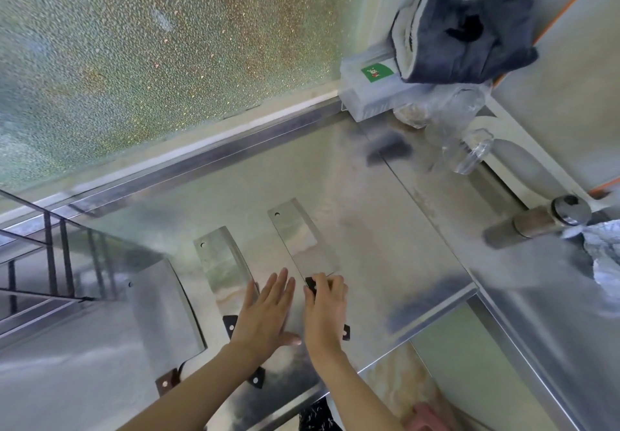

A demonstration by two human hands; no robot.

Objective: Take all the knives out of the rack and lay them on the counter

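A dark towel (466, 27) is lying on a clear box (372, 93) at far right. Near it, a glass jar (469, 155) is lying tipped over, and a metal shaker (550, 219) is lying beside crumpled plastic (604, 256).

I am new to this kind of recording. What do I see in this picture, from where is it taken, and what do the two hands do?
There is no machine here: a person works with bare hands, and a camera worn on the head looks down at them. The surface is a shiny steel counter. Three cleavers lie flat on it: the left cleaver, the middle cleaver and the right cleaver. The right hand grips the dark handle of the right cleaver. The left hand rests open and flat over the middle cleaver's handle. A dark wire rack stands at far left.
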